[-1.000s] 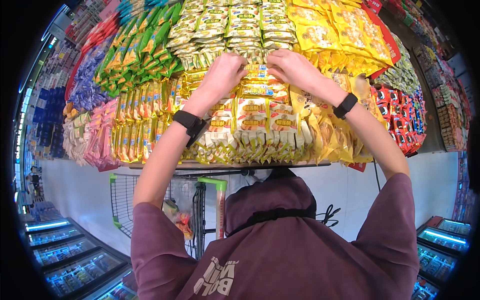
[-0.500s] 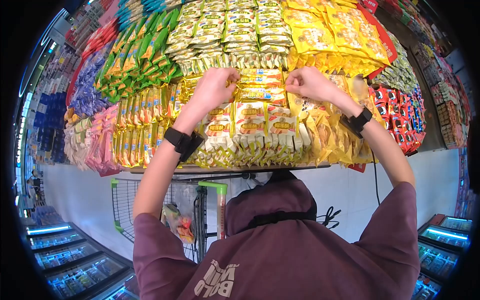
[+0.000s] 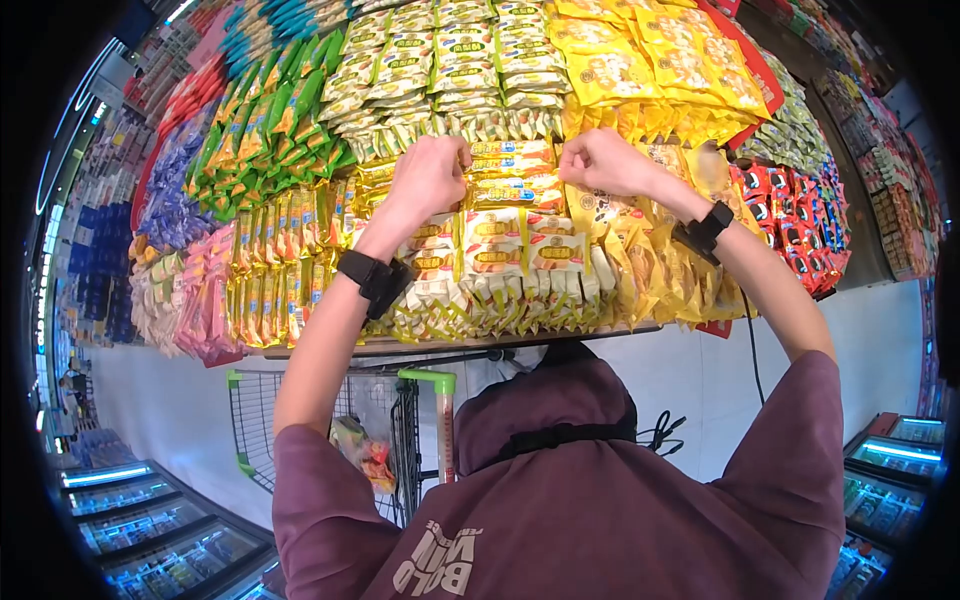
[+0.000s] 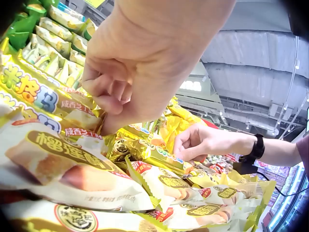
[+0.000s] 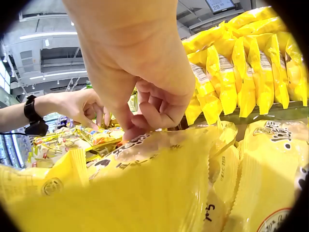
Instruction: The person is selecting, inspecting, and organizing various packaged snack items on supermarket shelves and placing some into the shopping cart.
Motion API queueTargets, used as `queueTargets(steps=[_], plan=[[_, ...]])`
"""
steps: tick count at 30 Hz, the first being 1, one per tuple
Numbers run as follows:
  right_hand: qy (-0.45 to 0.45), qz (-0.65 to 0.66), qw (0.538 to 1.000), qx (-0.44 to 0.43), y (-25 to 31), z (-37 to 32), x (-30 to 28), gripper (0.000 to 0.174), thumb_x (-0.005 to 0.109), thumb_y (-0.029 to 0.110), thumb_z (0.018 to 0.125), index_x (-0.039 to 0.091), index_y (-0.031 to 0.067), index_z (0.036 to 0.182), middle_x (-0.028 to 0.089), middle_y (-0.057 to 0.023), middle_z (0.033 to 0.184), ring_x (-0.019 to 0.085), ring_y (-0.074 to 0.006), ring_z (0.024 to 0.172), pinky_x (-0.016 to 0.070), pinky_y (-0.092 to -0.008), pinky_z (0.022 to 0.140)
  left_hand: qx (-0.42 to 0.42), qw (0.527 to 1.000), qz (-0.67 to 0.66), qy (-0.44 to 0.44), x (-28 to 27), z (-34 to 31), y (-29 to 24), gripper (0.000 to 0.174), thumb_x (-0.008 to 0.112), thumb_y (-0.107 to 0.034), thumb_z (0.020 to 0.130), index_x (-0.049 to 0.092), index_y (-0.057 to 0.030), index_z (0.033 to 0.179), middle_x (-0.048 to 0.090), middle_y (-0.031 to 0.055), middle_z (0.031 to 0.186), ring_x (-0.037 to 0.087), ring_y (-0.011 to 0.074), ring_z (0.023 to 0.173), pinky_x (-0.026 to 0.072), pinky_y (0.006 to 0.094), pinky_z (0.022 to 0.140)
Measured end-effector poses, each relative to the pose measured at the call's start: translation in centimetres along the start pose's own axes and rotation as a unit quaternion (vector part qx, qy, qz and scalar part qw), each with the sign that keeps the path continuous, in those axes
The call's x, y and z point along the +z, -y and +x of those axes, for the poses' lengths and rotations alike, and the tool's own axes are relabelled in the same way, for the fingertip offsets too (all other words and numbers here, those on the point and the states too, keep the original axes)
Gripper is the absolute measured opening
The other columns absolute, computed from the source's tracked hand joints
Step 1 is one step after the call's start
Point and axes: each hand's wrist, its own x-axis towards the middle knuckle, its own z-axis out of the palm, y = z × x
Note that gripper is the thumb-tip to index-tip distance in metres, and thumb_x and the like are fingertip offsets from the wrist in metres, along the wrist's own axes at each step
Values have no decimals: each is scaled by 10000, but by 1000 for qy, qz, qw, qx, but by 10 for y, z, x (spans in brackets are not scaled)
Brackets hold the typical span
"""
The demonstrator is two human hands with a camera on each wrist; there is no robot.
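Observation:
Long gold packets (image 3: 515,192) lie in a stack at the middle of the display. My left hand (image 3: 430,180) is at their left end, fingers curled and tips down against a gold packet (image 4: 161,153) row in the left wrist view. At the right end my right hand (image 3: 612,163) has its thumb and forefinger together, pinching at the packet's end. The right wrist view shows the right hand's curled fingers (image 5: 157,108) just above a yellow bag (image 5: 140,179). White-and-yellow packets (image 3: 495,245) lie just in front of the gold ones.
Green-and-white packets (image 3: 465,60) stand behind, with yellow bags (image 3: 680,60) to their right and green packets (image 3: 265,120) at the left. Red packets (image 3: 790,220) are at the far right. A wire shopping cart (image 3: 255,420) stands below the display's front edge.
Both hands have come back toward the display's front edge from the green-and-white packets. Since half a second ago they have shifted only slightly, the right hand a little leftward.

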Motion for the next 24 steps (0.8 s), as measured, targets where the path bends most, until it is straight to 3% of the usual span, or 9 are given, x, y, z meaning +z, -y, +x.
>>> queueTargets(steps=[3,6,8,14,18,24], plan=[[-7,8,1000,-3,6,-3,-3,189,700,182,858,700,-6,842,647,-86,643,596,-140,578,479,-303,573,32,997,-70,-25,-5,-4,2,136,679,-30,717,692,-21,853,699,142,742,687,327,775,538,422,717],[-29,-17,999,-20,22,-15,-8,201,697,182,853,679,-13,808,657,-98,641,618,-177,578,495,-326,586,117,985,-52,-114,-8,-13,-5,171,731,-92,758,684,-9,900,719,125,811,682,291,680,531,388,676],[6,-24,1000,-7,33,-20,-10,225,695,180,839,645,-9,729,657,-107,630,634,-218,585,512,-355,612,79,993,-60,-58,-20,-25,-20,160,727,-106,782,687,-5,899,720,127,820,679,280,675,534,374,668],[150,-24,982,116,56,-17,-16,204,595,124,847,676,-23,731,675,-107,655,597,-145,548,480,-315,545,53,994,-97,-15,-6,-36,-12,132,697,-95,834,685,14,906,720,141,818,681,253,658,536,353,642],[150,48,980,118,24,-7,-3,190,529,76,827,665,-19,735,680,-100,661,564,-111,521,438,-287,468,42,989,-140,-11,4,-40,-7,156,677,-79,860,659,40,959,716,171,799,671,235,598,523,345,576],[173,167,957,160,24,-7,-5,165,527,65,835,643,2,737,691,-103,694,530,-81,483,396,-252,414,-82,962,-259,30,2,-40,-17,210,619,-27,912,565,48,1100,656,115,766,634,154,511,494,297,471]])
